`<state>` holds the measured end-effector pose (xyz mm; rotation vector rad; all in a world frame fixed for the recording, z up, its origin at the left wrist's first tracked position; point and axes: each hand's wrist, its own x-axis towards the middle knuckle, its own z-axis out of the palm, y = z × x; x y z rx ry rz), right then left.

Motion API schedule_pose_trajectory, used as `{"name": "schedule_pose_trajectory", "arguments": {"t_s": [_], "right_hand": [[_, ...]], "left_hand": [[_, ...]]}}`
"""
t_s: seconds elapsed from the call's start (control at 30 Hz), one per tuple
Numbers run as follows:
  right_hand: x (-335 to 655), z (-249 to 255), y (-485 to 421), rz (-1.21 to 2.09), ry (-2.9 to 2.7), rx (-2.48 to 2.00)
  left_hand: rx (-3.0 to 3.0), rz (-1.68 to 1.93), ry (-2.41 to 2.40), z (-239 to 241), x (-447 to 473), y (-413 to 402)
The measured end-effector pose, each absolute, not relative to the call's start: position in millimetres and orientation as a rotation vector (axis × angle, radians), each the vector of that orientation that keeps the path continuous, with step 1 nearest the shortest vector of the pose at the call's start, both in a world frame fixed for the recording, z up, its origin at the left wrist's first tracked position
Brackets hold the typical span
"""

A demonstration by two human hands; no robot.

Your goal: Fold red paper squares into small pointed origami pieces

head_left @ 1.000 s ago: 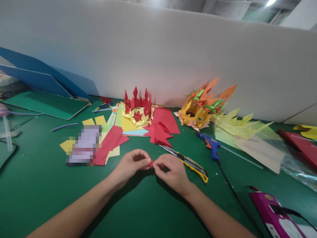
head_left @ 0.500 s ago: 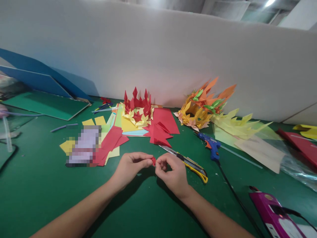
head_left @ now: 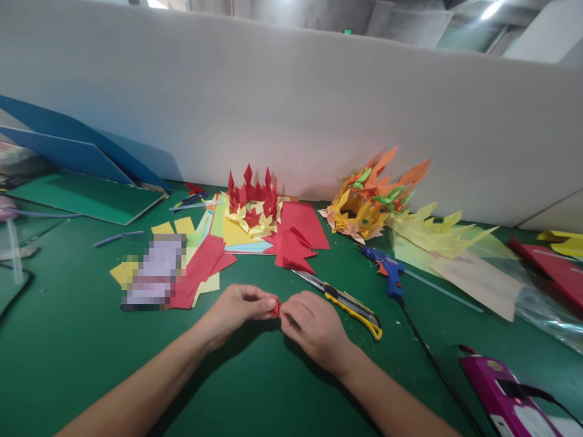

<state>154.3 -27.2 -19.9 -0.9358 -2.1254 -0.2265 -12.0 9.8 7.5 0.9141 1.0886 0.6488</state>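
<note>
A small folded piece of red paper (head_left: 276, 308) is pinched between the thumb and fingers of my left hand (head_left: 246, 306). My right hand (head_left: 314, 321) is closed at the paper's right side, its fingertips touching it; the fingers partly cover it. Just beyond my hands lie folded red paper pieces (head_left: 294, 247). A yellow-and-black utility knife (head_left: 348, 301) rests to the right of my right hand, its blade out. Further back, a red and yellow paper crown (head_left: 253, 203) stands on stacked coloured sheets.
A blue glue gun (head_left: 387, 267) lies at right, its cord running to a purple power strip (head_left: 505, 394). Orange paper crowns (head_left: 364, 206) stand by the white partition (head_left: 291, 103). A blurred-out phone (head_left: 155, 270) and red strips (head_left: 198, 270) lie at left.
Both hands have shifted slightly down with the red paper between them. My right hand has rolled over, so its back now shows more and its fingers are tucked behind.
</note>
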Motion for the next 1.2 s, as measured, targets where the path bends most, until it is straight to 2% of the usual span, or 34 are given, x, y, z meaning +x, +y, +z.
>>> {"name": "schedule_pose_trajectory", "arguments": {"t_s": [0.13, 0.33, 0.7, 0.9, 1.2], "right_hand": [[155, -22, -27, -0.157, -2.124, -0.993], [162, -16, -19, 0.208, -1.866, -1.123], [188, -25, 8, 0.01, -2.026, -1.365], [187, -27, 9, 0.014, -2.101, -1.464], [188, -32, 12, 0.036, -2.121, -1.475]], "left_hand": [[0.9, 0.654, 1.104, 7, -10, 11], [0.747, 0.818, 1.043, 12, -7, 13], [0.515, 1.137, 1.138, 18, -20, 42], [0.828, 1.277, 1.311, 18, -24, 68], [1.388, 1.199, 1.573, 9, -41, 103]]}}
